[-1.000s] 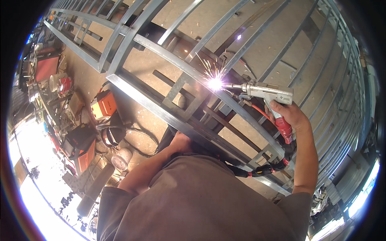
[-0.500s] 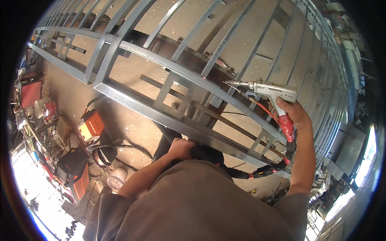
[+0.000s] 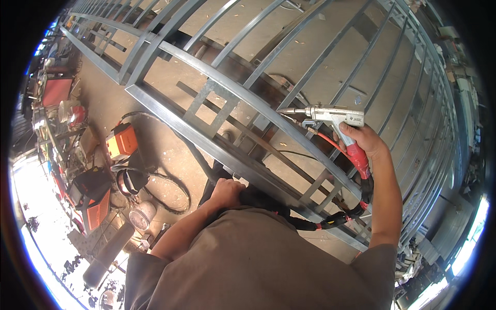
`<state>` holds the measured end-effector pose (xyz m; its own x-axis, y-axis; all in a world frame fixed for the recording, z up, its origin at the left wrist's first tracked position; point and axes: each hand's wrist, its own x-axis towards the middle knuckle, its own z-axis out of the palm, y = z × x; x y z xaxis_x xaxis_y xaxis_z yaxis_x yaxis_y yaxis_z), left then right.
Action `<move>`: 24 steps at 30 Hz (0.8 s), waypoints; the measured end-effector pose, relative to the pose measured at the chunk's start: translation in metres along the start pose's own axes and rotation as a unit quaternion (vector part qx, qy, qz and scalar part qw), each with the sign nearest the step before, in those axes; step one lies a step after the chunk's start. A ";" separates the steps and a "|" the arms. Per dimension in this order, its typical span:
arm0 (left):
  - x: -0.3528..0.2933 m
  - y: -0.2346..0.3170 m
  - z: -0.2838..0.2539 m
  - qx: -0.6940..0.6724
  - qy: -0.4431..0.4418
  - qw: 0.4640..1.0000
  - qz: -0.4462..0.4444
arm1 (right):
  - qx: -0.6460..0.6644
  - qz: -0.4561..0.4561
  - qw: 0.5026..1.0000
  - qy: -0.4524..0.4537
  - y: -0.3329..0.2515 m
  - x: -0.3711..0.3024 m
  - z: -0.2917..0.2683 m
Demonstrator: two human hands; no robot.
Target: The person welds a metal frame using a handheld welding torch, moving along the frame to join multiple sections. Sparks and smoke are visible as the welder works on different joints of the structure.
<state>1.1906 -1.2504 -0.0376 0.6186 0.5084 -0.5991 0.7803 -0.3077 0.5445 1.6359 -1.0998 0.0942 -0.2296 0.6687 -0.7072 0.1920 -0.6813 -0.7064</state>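
My right hand [image 3: 368, 142] is wrapped round the grip of a silver welding gun [image 3: 336, 114] with red tape on its handle. The gun's pointed nozzle aims left, its tip at the long upper rail [image 3: 222, 79] of a grey metal frame. From the handle a dark cable [image 3: 336, 219] bound with red tape runs back toward my waist. My left hand [image 3: 227, 192] rests low against my dark trousers, close to the frame's near rail [image 3: 206, 147]. Its fingers are curled in; what they hold, if anything, is hidden.
Thin bars [image 3: 289, 50] cross the frame toward the far side. Square metal plates [image 3: 211, 106] sit between its two near rails. On the floor at left lie an orange box-shaped machine [image 3: 122, 143], a loose black cable [image 3: 178, 206], a bucket [image 3: 142, 216] and piled tools.
My right hand and the welding gun have shifted left, bringing the nozzle tip closer to the upper rail. The view has turned slightly. My left hand has stayed by my trousers.
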 end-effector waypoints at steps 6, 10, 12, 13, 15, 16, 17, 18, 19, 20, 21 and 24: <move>0.007 0.029 -0.004 0.021 -0.008 0.999 -0.024 | 0.002 -0.029 0.999 -0.039 -0.001 0.006 -0.007; 0.009 0.044 -0.003 0.024 -0.011 0.999 -0.042 | -0.008 -0.045 0.998 -0.050 0.000 0.008 -0.009; 0.009 0.048 -0.002 0.022 -0.013 0.998 -0.055 | -0.016 -0.043 0.997 -0.056 -0.001 0.010 -0.011; 0.010 0.049 0.000 0.023 -0.017 0.998 -0.063 | -0.015 -0.046 0.997 -0.064 -0.001 0.010 -0.011; 0.011 0.050 0.003 0.026 -0.018 0.997 -0.069 | -0.023 -0.051 0.996 -0.071 -0.003 0.010 -0.012; 0.012 0.050 0.004 0.028 -0.016 0.997 -0.068 | -0.026 -0.041 0.996 -0.071 -0.005 0.010 -0.014; 0.012 0.051 0.006 0.032 -0.024 0.997 -0.070 | -0.030 -0.037 0.996 -0.073 -0.006 0.009 -0.015; 0.013 0.051 0.007 0.028 -0.017 0.997 -0.070 | -0.032 -0.039 0.996 -0.075 -0.007 0.009 -0.015; 0.014 0.051 0.009 0.025 -0.020 0.997 -0.072 | -0.033 -0.032 0.996 -0.076 -0.007 0.009 -0.016; 0.015 0.051 0.010 0.028 -0.030 0.996 -0.073 | -0.032 -0.033 0.996 -0.078 -0.007 0.010 -0.016; 0.015 0.052 0.011 0.031 -0.032 0.996 -0.078 | -0.031 -0.034 0.996 -0.081 -0.007 0.010 -0.017; 0.016 0.055 0.012 0.039 -0.032 0.995 -0.086 | -0.017 -0.044 0.995 -0.083 -0.004 0.014 -0.019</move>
<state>1.2449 -1.2686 -0.0239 0.4775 0.5077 -0.7172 0.8786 -0.2838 0.3841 1.6503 -1.0823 0.0865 -0.4014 0.6641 -0.6308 0.1960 -0.6105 -0.7674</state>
